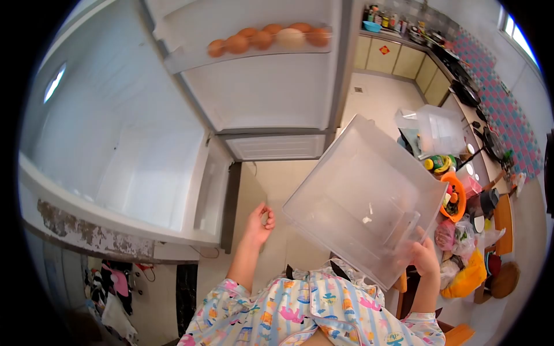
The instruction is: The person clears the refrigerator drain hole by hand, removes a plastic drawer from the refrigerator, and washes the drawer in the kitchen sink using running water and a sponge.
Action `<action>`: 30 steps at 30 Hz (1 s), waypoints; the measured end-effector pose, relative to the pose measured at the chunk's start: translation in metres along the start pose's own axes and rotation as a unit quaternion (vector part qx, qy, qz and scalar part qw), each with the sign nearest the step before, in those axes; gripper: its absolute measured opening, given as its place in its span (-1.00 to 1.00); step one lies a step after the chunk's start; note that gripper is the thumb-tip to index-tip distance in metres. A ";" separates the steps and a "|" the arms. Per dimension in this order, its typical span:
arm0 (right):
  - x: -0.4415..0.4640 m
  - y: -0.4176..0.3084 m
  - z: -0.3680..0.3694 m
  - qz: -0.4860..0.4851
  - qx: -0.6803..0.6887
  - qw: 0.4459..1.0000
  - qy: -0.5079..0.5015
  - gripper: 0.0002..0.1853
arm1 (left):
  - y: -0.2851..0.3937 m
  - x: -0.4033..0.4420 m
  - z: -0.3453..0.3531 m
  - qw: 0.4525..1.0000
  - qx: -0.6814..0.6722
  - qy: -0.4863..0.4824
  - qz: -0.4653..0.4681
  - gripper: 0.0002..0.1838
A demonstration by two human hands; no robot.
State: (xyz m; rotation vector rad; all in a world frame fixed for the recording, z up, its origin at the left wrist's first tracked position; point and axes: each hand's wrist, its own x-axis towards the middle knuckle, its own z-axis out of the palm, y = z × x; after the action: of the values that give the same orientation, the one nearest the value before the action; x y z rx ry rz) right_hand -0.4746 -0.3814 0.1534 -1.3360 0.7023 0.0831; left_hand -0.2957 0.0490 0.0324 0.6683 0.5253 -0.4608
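My right hand grips the lower right edge of a large translucent plastic drawer, which hangs tilted in front of my body. Left of the drawer, my left hand is in the air over the floor, its fingers curled and touching nothing that shows. An open fridge with a bare white interior stands at the left. Its open door carries a rack of several eggs near the top.
A cluttered table at the right holds clear bins, an orange basket, bananas and plastic bags. Behind it runs a kitchen counter with pans. Clothes hang at the lower left.
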 end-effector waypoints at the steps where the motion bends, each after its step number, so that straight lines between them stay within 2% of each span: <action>1: 0.004 -0.004 -0.009 -0.014 0.009 1.000 0.004 -0.16 | -0.005 0.011 0.019 1.000 0.010 -0.009 -0.007 -0.71; 3: 0.013 -0.012 -0.026 -0.040 0.024 0.999 0.013 -0.16 | -0.017 0.032 0.060 0.999 0.029 -0.026 -0.021 -0.72; 4: 0.022 -0.007 -0.031 -0.054 0.051 0.996 0.051 -0.24 | -0.024 0.044 0.080 0.998 0.035 -0.041 -0.031 -0.72; 6: 0.036 -0.015 -0.034 -0.066 0.085 0.991 0.074 -0.21 | -0.038 0.068 0.120 0.996 0.044 -0.067 -0.048 -0.71; 9: 0.071 -0.022 -0.046 -0.081 0.111 0.987 0.078 -0.25 | -0.056 0.118 0.170 0.991 0.051 -0.111 -0.060 -0.70; 15: 0.134 -0.045 -0.059 -0.092 0.210 0.969 0.088 -0.37 | -0.066 0.223 0.290 0.988 0.079 -0.116 -0.065 -0.66; 17: 0.154 -0.048 -0.069 -0.100 0.217 0.969 0.066 -0.44 | -0.060 0.252 0.331 0.992 0.055 -0.094 -0.066 -0.58; 20: 0.170 -0.060 -0.070 -0.088 0.233 0.964 0.090 -0.46 | -0.043 0.282 0.377 0.996 0.006 -0.071 -0.046 -0.47; 24: 0.184 -0.073 -0.070 -0.099 0.226 0.967 0.071 -0.46 | -0.024 0.295 0.405 0.993 -0.101 -0.062 0.015 -0.31; 27: 0.196 -0.069 -0.071 -0.100 0.218 0.969 0.063 -0.46 | -0.030 0.291 0.412 0.992 -0.114 -0.001 0.061 -0.29; 30: 0.198 -0.065 -0.072 -0.093 0.212 0.971 0.061 -0.48 | -0.039 0.280 0.404 0.989 -0.121 0.009 0.084 -0.30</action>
State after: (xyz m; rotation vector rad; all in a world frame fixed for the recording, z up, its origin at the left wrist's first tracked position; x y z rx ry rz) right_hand -0.3186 -0.5293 0.1033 -0.9931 0.6509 -0.2897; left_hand 0.0223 -0.3180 0.1191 0.4782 0.5279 -0.2281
